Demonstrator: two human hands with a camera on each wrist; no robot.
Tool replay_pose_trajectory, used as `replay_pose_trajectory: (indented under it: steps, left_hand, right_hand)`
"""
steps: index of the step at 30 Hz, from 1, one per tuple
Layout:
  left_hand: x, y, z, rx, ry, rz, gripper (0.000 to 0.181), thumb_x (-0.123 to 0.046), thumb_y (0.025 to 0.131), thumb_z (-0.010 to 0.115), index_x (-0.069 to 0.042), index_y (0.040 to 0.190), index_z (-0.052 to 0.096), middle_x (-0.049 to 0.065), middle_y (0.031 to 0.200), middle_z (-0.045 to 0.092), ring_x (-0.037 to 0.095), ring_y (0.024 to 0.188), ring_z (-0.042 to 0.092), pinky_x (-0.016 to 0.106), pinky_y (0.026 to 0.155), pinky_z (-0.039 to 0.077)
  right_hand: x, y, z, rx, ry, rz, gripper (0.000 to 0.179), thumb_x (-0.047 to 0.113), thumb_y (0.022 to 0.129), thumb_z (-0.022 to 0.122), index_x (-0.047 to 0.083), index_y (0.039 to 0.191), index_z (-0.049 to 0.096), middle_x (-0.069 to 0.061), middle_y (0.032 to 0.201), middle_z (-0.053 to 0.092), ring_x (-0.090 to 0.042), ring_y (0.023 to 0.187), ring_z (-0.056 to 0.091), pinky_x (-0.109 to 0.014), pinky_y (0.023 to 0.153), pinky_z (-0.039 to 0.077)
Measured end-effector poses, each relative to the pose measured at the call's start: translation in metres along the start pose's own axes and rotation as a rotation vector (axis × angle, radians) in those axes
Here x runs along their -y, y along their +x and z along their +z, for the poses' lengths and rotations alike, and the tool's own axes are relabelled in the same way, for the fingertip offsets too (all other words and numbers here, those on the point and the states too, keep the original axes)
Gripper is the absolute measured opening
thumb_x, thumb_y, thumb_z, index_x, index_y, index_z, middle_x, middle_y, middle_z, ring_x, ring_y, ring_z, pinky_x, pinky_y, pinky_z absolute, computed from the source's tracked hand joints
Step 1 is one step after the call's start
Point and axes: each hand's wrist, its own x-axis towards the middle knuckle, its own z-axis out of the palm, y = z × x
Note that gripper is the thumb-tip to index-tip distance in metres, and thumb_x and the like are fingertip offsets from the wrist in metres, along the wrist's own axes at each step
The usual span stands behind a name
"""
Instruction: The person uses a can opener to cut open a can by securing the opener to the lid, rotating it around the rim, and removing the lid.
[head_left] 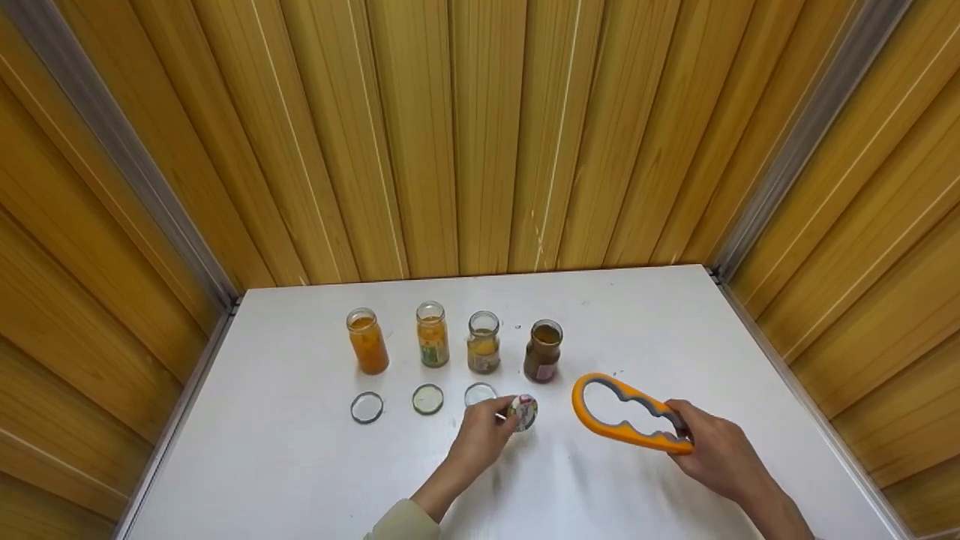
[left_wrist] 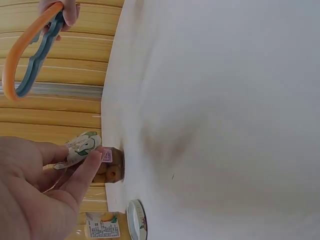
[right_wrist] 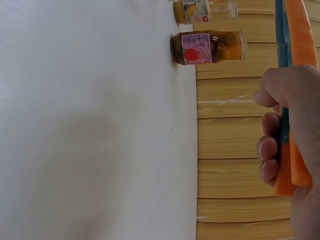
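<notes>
My left hand [head_left: 480, 436] pinches a patterned jar lid [head_left: 524, 412] by its edge, above the table and in front of the dark brown jar [head_left: 542, 351]. In the left wrist view the lid [left_wrist: 84, 149] sits between thumb and fingers. On the right, my right hand [head_left: 716, 450] grips the narrow end of an orange jar opener [head_left: 596, 425] with a grey wavy inner edge, its wide loop pointing left. The right wrist view shows the fingers of the right hand [right_wrist: 287, 120] curled round the opener [right_wrist: 303, 37].
Three more uncapped jars stand in the row: an orange one [head_left: 369, 345], a yellow one [head_left: 433, 337] and a paler one [head_left: 484, 346]. Lids lie in front: one at left [head_left: 367, 407], one in the middle [head_left: 427, 399], one partly behind my left hand [head_left: 480, 391]. Ribbed wooden walls enclose the white table [head_left: 285, 465].
</notes>
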Motion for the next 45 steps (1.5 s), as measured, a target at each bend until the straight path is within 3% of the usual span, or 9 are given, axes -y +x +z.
replay_pose_trajectory:
  steps: [3, 9, 12, 17, 22, 28, 32, 40, 45]
  left_hand:
    - [-0.004, 0.007, 0.001, -0.035, 0.110, 0.062, 0.027, 0.000, 0.097, 0.068, 0.002, 0.124, 0.072, 0.004, 0.098, 0.074, 0.007, 0.083, 0.066, 0.022, 0.068, 0.058]
    - [-0.004, 0.016, 0.012, -0.151, 0.512, 0.278, 0.027, -0.006, 0.096, 0.072, -0.001, 0.123, 0.072, 0.005, 0.093, 0.071, 0.015, 0.081, 0.071, 0.024, 0.066, 0.059]
    - [-0.002, 0.019, 0.018, -0.200, 0.660, 0.369, 0.023, -0.007, 0.094, 0.075, -0.003, 0.117, 0.071, 0.005, 0.089, 0.068, 0.017, 0.074, 0.071, 0.024, 0.058, 0.057]
    - [-0.001, 0.024, 0.026, -0.198, 0.814, 0.435, 0.019, -0.010, 0.093, 0.077, -0.007, 0.111, 0.070, 0.004, 0.089, 0.068, 0.016, 0.072, 0.070, 0.022, 0.056, 0.056]
    - [0.002, 0.030, 0.034, -0.196, 0.985, 0.486, 0.027, -0.011, 0.093, 0.076, -0.005, 0.119, 0.069, 0.005, 0.095, 0.068, 0.015, 0.076, 0.071, 0.024, 0.058, 0.058]
    - [0.009, 0.036, 0.048, -0.240, 1.214, 0.522, 0.034, -0.012, 0.092, 0.075, -0.005, 0.125, 0.068, 0.005, 0.099, 0.069, 0.013, 0.077, 0.069, 0.023, 0.060, 0.057]
    - [0.012, 0.041, 0.056, -0.240, 1.294, 0.526, 0.031, -0.015, 0.095, 0.072, -0.007, 0.125, 0.071, 0.003, 0.097, 0.070, 0.013, 0.075, 0.068, 0.024, 0.059, 0.057]
    - [0.023, 0.049, 0.062, -0.233, 1.313, 0.556, 0.023, -0.016, 0.093, 0.072, -0.014, 0.116, 0.076, 0.002, 0.093, 0.072, 0.013, 0.071, 0.067, 0.024, 0.056, 0.056]
    - [0.026, 0.047, 0.064, -0.177, 1.361, 0.612, 0.018, -0.019, 0.093, 0.070, -0.020, 0.110, 0.077, 0.001, 0.092, 0.072, 0.014, 0.073, 0.067, 0.025, 0.059, 0.055]
  right_hand:
    - [-0.006, 0.000, -0.003, -0.018, -0.018, 0.003, 0.054, -0.002, 0.067, 0.091, 0.007, 0.114, 0.066, 0.007, 0.083, 0.066, 0.001, 0.066, 0.052, -0.024, 0.061, 0.058]
    - [-0.019, -0.001, -0.003, -0.035, -0.027, 0.024, 0.056, -0.005, 0.065, 0.090, 0.005, 0.115, 0.065, 0.003, 0.084, 0.069, -0.002, 0.067, 0.056, -0.028, 0.064, 0.060]
    - [-0.025, -0.002, -0.001, -0.044, -0.021, 0.023, 0.056, -0.006, 0.065, 0.090, 0.004, 0.115, 0.065, 0.003, 0.084, 0.069, -0.002, 0.067, 0.056, -0.029, 0.063, 0.060]
    - [-0.030, -0.006, 0.002, -0.068, -0.026, 0.021, 0.056, -0.006, 0.064, 0.089, 0.004, 0.114, 0.065, 0.004, 0.080, 0.066, -0.002, 0.066, 0.052, -0.027, 0.058, 0.056]
    - [-0.032, -0.008, 0.003, -0.042, -0.026, 0.062, 0.053, -0.004, 0.067, 0.088, 0.005, 0.114, 0.065, 0.006, 0.079, 0.063, -0.002, 0.066, 0.048, -0.027, 0.059, 0.054]
    - [-0.032, -0.008, 0.003, -0.005, -0.012, 0.108, 0.053, -0.002, 0.070, 0.088, 0.004, 0.117, 0.065, 0.002, 0.082, 0.066, -0.005, 0.067, 0.051, -0.030, 0.063, 0.057]
    - [-0.031, -0.007, 0.003, 0.009, -0.005, 0.121, 0.053, -0.002, 0.071, 0.087, 0.004, 0.118, 0.064, 0.002, 0.082, 0.066, -0.007, 0.068, 0.052, -0.031, 0.065, 0.058]
    - [-0.030, -0.006, 0.007, 0.035, 0.016, 0.158, 0.051, -0.002, 0.072, 0.086, 0.005, 0.117, 0.064, 0.008, 0.079, 0.061, -0.007, 0.067, 0.050, -0.030, 0.063, 0.055]
    - [-0.031, -0.006, 0.010, -0.018, 0.013, 0.099, 0.051, -0.003, 0.069, 0.086, 0.005, 0.115, 0.065, 0.013, 0.076, 0.056, -0.004, 0.064, 0.047, -0.026, 0.057, 0.050]
